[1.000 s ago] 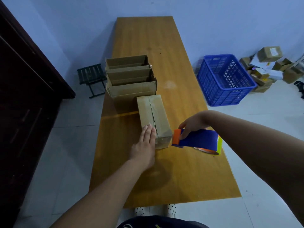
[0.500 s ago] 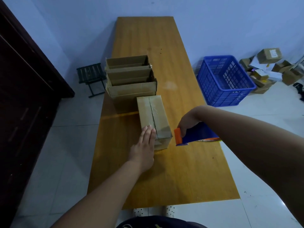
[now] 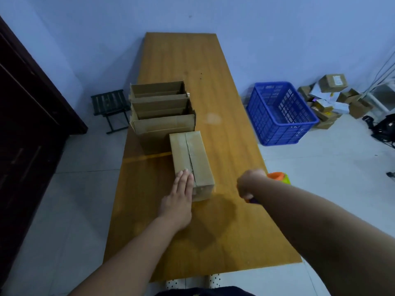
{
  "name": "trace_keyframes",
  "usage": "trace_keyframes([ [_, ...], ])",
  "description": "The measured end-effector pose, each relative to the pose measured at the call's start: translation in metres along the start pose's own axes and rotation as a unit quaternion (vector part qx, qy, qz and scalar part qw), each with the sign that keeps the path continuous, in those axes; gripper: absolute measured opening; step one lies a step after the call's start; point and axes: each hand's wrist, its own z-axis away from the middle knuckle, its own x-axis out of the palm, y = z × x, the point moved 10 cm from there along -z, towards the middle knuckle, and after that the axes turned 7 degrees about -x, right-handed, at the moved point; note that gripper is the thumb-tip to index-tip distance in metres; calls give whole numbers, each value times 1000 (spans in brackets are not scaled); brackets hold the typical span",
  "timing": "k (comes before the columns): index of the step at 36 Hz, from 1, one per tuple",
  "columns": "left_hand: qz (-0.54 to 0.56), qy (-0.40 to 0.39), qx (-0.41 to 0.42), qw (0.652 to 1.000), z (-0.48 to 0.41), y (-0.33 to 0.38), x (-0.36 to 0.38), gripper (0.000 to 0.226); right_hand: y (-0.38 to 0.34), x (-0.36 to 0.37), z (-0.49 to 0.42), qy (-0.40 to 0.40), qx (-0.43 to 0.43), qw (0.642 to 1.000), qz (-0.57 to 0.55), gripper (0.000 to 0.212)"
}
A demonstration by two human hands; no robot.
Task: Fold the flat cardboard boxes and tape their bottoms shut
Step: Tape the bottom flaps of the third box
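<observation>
While the box (image 3: 191, 159) lies bottom-up on the desk (image 3: 213, 231), near the middle of it, we read its seam as taped. A glossy strip seems to run along the centre line, but we cannot tell how well it wraps over the near end.

Left hand (image 3: 178, 197): flat, fingers straight and together, pressing the near end of the box top just left of the seam.

Right hand (image 3: 250, 184): curled round the dispenser (image 3: 276, 176), well apart from the box and near the right desk edge. The hand is blurred. Only an orange and green bit shows past the wrist, plus a sliver below it.

Progress, as we judge it:
- This box looks folded and taped, or nearly so. It likely still needs the strip smoothed, then turning over and setting aside.
- The stack (image 3: 162, 107) behind it, touching its far end, holds three folded boxes standing open side up. We cannot see their bottoms, so whether they are taped is unknown.
- We see no flat boxes in view, so we cannot say how many remain.

Against the earlier frames:
- The dispenser sat just beside the near right corner of the box with its blue body in plain sight. It has since swung off to the right and is mostly hidden behind the wrist.
- We see no shift in the left hand, box or stack.

Around the desk: a blue crate (image 3: 280, 112) on the floor to the right, loose parcels (image 3: 333, 97) past it, and a small stool (image 3: 109, 105) to the left.
</observation>
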Motion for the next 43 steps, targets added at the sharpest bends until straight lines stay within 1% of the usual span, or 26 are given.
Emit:
trace_keyframes([
  [1,-3,1,0,1000,0,-1,0,91,9,18,0,8,21,999,-22,33],
  [2,-6,2,0,1000,-1,-1,0,92,16,32,-1,18,37,997,-71,39],
  [5,-15,-3,-3,1000,-3,1,4,90,23,42,-3,79,59,980,-174,53],
  [9,-16,2,-21,1000,-6,4,6,92,14,23,-5,177,49,964,-193,57],
  [14,-18,-3,-13,1000,-5,1,4,90,-2,13,-7,221,25,961,-164,65],
  [18,-24,-6,-11,1000,-5,2,5,90,-7,17,-16,216,16,965,-148,67],
  [21,-27,-10,-20,999,-6,2,6,91,-10,21,-22,196,11,975,-106,69],
  [24,-27,-9,-21,999,-7,2,5,91,-12,18,-25,203,13,976,-72,69],
  [26,-29,-10,-20,999,-7,2,5,91,-10,13,-25,210,29,975,-63,70],
  [29,-33,-10,-21,999,-6,2,5,93,-7,3,-22,222,54,973,-31,60],
  [31,-37,-7,-22,999,-7,3,5,92,-7,-2,-22,227,52,972,-14,55],
  [34,-37,-7,-25,999,-7,2,5,92,-5,-2,-25,224,47,972,-43,51],
  [37,-34,-6,-24,999,-6,2,5,93,-3,-2,-27,220,40,971,-82,54],
  [41,-31,0,-25,999,-6,2,4,92,0,1,-31,206,24,965,-162,63],
  [43,-34,4,-22,999,-6,3,5,92,-2,0,-32,205,9,961,-185,63],
])
